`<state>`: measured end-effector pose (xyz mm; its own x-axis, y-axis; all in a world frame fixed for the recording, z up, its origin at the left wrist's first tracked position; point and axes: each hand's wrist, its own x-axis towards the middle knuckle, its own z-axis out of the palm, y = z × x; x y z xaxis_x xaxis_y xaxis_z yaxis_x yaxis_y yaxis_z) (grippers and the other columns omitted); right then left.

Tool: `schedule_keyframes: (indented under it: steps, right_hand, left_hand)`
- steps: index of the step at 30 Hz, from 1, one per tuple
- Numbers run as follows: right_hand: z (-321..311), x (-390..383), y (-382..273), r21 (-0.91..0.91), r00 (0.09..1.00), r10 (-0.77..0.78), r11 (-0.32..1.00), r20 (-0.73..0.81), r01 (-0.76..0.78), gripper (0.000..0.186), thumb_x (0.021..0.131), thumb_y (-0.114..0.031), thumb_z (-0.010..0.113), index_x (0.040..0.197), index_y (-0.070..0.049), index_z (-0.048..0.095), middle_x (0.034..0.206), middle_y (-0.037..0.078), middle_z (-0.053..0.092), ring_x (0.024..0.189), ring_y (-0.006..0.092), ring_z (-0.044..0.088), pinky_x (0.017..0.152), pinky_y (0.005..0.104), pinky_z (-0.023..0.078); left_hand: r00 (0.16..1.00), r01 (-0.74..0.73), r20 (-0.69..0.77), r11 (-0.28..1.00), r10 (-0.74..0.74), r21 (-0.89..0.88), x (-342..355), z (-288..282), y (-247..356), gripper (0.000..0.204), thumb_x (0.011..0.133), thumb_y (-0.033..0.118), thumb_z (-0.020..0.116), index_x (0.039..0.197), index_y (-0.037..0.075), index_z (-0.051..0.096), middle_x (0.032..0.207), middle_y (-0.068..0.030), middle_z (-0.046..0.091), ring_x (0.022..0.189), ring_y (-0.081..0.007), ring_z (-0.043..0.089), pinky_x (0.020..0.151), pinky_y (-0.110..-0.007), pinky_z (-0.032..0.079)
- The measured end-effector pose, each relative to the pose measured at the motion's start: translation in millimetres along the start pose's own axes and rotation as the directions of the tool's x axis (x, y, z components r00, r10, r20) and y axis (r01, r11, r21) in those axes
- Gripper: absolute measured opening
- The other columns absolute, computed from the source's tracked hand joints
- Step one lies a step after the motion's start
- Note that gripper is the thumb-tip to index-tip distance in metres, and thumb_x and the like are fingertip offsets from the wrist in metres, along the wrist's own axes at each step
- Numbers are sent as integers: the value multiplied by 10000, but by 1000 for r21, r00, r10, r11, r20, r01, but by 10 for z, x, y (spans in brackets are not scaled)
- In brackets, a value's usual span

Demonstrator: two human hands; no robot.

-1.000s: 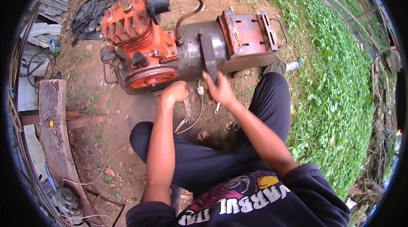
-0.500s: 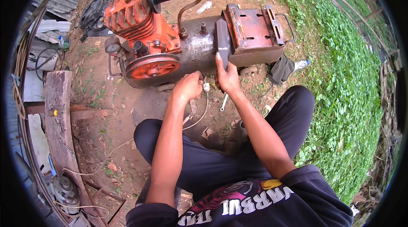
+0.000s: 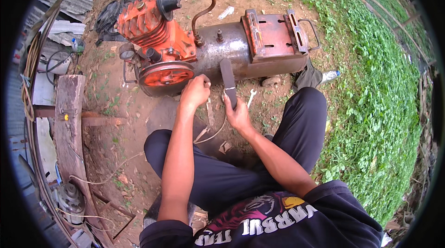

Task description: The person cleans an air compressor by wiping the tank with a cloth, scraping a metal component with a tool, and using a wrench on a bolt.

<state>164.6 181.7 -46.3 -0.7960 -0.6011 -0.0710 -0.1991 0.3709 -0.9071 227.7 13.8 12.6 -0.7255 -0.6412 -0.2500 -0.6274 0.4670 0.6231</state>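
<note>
My right hand (image 3: 237,112) is closed round the lower end of a dark flat bar (image 3: 228,77), thumb along its face. The bar stands nearly upright in the picture, its upper end over the near side of the dark metal tank (image 3: 273,65) of an air compressor. My left hand (image 3: 196,91) is curled shut just right of the red pulley wheel (image 3: 165,76). Whatever its fingers hold is hidden. Above the wheel rises the orange finned pump (image 3: 144,23). An open-ended wrench (image 3: 251,97) lies on the soil just right of my right hand.
A narrow pale strip (image 3: 210,112) and a thin cord (image 3: 216,135) lie on the ground between my arms. Dark cloth (image 3: 308,76) and a plastic bottle (image 3: 330,76) are at the tank's right end. A wooden plank (image 3: 69,132) and a motor (image 3: 71,201) stand left; grass (image 3: 371,109) grows right.
My right hand has drawn the dark bar down and left, off the tank's top toward me. My left hand has shifted slightly left, still curled. The white plug no longer shows.
</note>
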Motion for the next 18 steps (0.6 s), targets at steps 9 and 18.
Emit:
schedule_keyframes:
  steps: [9, 18]
  right_hand:
    - [18, 261, -81, 82, 997, 32, 996, -68, -26, 508, 956, -442, 562, 875, 54, 629, 749, 246, 654, 722, 296, 681, 651, 433, 497]
    - [-298, 497, -376, 7, 994, 3, 1000, -113, -2, 523, 959, -439, 553, 926, 77, 631, 744, 285, 649, 782, 402, 688, 695, 467, 507]
  left_hand:
    - [999, 4, -33, 998, -6, -69, -101, 8, 95, 202, 891, 198, 591, 985, 35, 666, 928, -208, 687, 949, -381, 653, 823, -465, 495]
    - [998, -7, -59, 997, 3, -82, -213, -65, 161, 245, 903, 199, 616, 1000, -23, 655, 891, -199, 700, 873, -325, 692, 775, -395, 513]
